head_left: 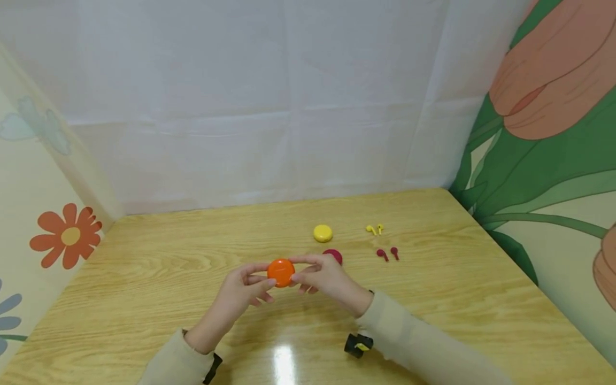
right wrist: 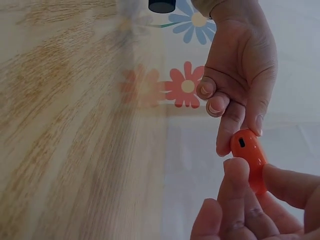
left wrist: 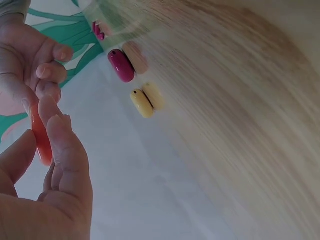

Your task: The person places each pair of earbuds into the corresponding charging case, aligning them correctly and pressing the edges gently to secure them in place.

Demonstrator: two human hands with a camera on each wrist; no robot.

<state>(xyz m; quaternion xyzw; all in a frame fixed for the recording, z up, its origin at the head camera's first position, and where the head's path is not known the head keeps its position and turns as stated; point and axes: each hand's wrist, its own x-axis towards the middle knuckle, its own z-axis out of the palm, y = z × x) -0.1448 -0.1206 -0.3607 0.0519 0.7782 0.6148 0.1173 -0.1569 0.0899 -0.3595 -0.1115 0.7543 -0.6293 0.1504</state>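
Note:
Both hands hold up a round, glossy orange earbud case (head_left: 280, 272) above the table, one at each side. My left hand (head_left: 236, 291) pinches its left edge between thumb and fingers. On the other edge, the thumb and fingers of my right hand (head_left: 332, 278) pinch it too. In the right wrist view a small dark port shows on the rim of the orange case (right wrist: 250, 160). Its lid looks closed. Just behind the right hand lies a dark pink case (head_left: 333, 256), partly hidden by that hand in the head view.
A yellow case (head_left: 323, 233) lies farther back on the wooden table (head_left: 168, 251). To the right are a pair of yellow earbuds (head_left: 374, 230) and, nearer, a pair of dark pink earbuds (head_left: 387, 254). A white cloth (head_left: 216, 107) hangs behind the table.

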